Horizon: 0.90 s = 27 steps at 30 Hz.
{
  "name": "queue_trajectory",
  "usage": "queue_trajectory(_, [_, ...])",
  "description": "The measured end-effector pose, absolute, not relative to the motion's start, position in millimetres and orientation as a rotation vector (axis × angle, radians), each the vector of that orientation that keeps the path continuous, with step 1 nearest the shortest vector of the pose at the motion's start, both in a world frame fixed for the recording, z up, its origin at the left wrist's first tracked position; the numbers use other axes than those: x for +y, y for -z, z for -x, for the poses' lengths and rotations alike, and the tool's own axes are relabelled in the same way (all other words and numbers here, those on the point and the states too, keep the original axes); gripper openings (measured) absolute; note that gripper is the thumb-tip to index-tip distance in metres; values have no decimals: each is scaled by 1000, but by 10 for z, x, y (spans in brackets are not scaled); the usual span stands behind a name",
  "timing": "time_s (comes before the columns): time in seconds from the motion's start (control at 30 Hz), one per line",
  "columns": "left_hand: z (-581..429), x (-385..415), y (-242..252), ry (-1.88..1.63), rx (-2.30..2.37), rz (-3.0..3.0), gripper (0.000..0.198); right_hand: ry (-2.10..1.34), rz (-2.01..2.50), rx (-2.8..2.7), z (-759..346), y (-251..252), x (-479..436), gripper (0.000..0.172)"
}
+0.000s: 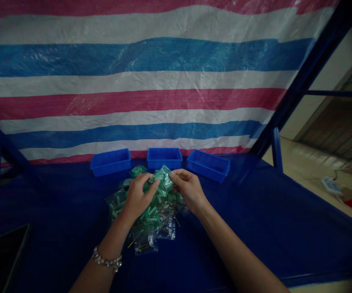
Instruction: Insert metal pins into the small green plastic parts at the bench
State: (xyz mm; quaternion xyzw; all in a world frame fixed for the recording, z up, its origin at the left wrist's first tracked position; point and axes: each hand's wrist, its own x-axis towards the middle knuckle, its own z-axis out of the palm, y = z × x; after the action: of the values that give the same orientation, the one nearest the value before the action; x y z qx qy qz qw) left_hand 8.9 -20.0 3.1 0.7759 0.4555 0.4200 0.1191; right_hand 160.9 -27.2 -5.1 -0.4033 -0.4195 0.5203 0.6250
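Note:
A heap of small clear plastic bags [151, 217] with green pieces inside lies on the blue table [255, 228]. Over it, my right hand [190, 187] pinches the right edge of a clear bag of green strips [163, 179] between thumb and fingers. My left hand [141, 193], with a bracelet at the wrist, is at the left side of that bag, its thumb and forefinger apart. Whether the left fingertips touch the bag is hard to make out. Some bags at the near side of the heap hold thin brass-coloured pieces.
Three blue bins stand behind the heap: a left bin [111, 162], a middle bin [164, 158] and a right bin [208, 165]. A striped plastic sheet [139, 101] hangs behind them. A dark flat panel [3, 260] lies at the near left. Blue frame posts [276, 110] rise at both sides.

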Motion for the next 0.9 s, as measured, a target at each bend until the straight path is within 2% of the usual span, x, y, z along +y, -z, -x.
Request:
queue_trajectory(0.37, [-93,-141,-16,-1295,1218,-1902,17,-1231,953,-989,-1594,47,-275,29])
queue_trajectory(0.67, [87,-47,-107,-1717,1144,-1318,19,-840,1114,-1055,-1725,79,-192,22])
queue_trajectory(0.9, [128,1,-88,-1735,1077,-1072,22,-723,1216,-1181,-1757,170,-123,20])
